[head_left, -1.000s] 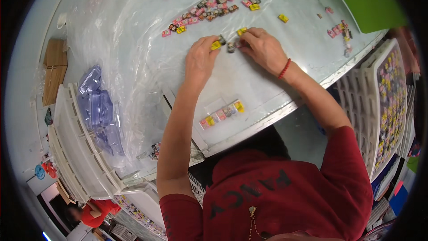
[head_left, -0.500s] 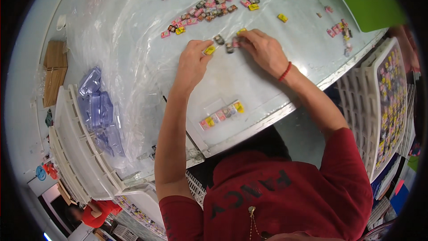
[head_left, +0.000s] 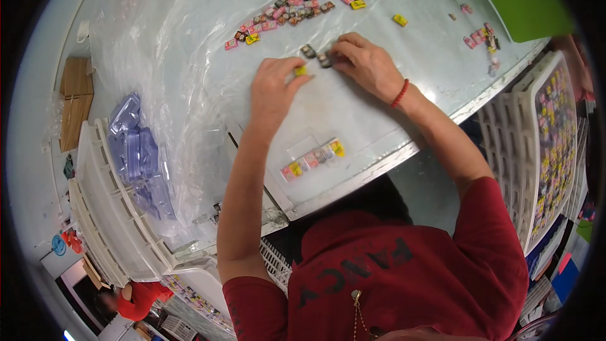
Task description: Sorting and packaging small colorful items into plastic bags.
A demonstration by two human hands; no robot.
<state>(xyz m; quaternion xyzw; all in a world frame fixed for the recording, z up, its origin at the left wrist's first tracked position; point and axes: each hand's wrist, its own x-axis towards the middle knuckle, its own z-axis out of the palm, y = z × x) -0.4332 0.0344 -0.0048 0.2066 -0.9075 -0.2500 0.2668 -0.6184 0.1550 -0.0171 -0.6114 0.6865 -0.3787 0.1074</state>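
Between the thumb and fingers of my left hand (head_left: 274, 88) is a small yellow block (head_left: 301, 71), held just above the table. My right hand (head_left: 369, 69) has its fingertips drawn together beside a small dark block (head_left: 324, 60); whatever they pinch is hidden. Another dark block (head_left: 307, 51) lies between the two hands. Nearer to me, a clear plastic tray (head_left: 295, 149) rests on the table with a row of pink, yellow and dark blocks (head_left: 312, 160) in or against it.
A loose pile of blocks (head_left: 297, 7) spreads over the far table, with a smaller cluster (head_left: 481, 36) at right. Clear plastic sheeting (head_left: 170, 76) and bluish clear packaging (head_left: 136, 151) lie left. Stacked white crates (head_left: 517, 151) stand right. One person (head_left: 139, 300) is at lower left.
My left hand has shifted slightly right with the yellow block. The yellow and pink blocks at my right fingertips no longer show. The right hand has moved slightly left, closer to the dark block.
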